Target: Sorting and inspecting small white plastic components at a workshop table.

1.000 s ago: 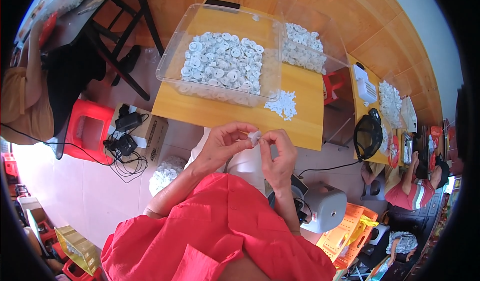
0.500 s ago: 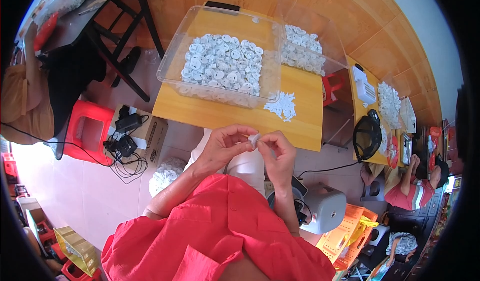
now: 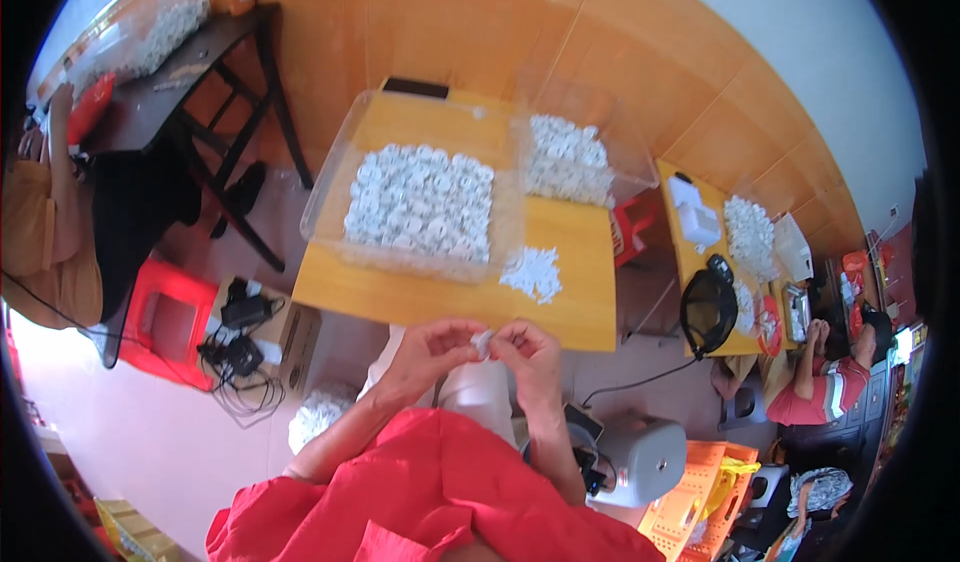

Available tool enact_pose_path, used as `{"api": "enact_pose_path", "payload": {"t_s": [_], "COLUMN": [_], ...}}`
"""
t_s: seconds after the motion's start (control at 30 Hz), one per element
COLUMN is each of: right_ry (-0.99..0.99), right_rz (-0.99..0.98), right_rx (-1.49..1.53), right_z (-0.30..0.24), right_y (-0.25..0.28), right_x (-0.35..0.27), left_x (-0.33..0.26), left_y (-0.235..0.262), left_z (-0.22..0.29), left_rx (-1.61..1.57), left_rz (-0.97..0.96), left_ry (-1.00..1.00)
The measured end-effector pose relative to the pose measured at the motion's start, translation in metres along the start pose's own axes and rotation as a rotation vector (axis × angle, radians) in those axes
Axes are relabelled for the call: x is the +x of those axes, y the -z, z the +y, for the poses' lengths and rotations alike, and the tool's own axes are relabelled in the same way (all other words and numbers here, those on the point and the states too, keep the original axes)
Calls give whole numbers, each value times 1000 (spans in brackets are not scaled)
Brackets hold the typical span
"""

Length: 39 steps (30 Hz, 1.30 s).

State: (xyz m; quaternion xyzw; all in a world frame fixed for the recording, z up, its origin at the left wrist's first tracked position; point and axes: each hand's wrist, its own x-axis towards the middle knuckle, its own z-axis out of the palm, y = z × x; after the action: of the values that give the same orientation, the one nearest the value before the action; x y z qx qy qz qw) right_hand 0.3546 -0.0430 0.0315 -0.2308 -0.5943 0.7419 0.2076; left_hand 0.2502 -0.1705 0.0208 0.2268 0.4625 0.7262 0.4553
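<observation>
Between my two hands, over my lap and just in front of the table's near edge, is a small white plastic piece [image 3: 482, 343]. My left hand [image 3: 433, 354] pinches it from the left with thumb and forefinger. From the other side my right hand [image 3: 528, 357] has its fingertips closed on the same piece. Beyond them, a clear plastic bin [image 3: 315, 202] on the yellow table [image 3: 400, 307] holds many round white plastic parts [image 3: 420, 202]. A loose pile of tiny white pieces [image 3: 533, 274] lies on the tabletop right of that bin.
A second clear bin [image 3: 640, 167] of white parts stands at the back right. Left are a red stool [image 3: 170, 307] and a carton [image 3: 300, 342] with black cables. A grey stool [image 3: 645, 457] and an orange crate [image 3: 690, 482] stand at the right. Other people sit at both sides.
The view has tilted upward, so the table and bins sit lower in the picture. Both hands still hold the small white piece together, with fingers slightly shifted.
</observation>
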Motion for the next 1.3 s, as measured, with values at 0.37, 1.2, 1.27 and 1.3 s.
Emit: {"api": "enact_pose_path", "payload": {"t_s": [0.37,1.2,1.27,1.3], "right_ry": [299,783,769,754], "right_rz": [-113,470,494,530], "right_rx": [-387,-1113,-1075,-1038], "right_z": [4,-59,-30,-16], "right_y": [2,109,119,124], "right_x": [-4,157,147,141], "left_x": [5,-5,-6,-6], "left_y": [7,36,28,22], "left_z": [-11,10,45,67], "left_rx": [-135,-56,-64,-66], "left_rz": [-33,-155,-202,-260], "left_ry": [23,44,-21,-83]}}
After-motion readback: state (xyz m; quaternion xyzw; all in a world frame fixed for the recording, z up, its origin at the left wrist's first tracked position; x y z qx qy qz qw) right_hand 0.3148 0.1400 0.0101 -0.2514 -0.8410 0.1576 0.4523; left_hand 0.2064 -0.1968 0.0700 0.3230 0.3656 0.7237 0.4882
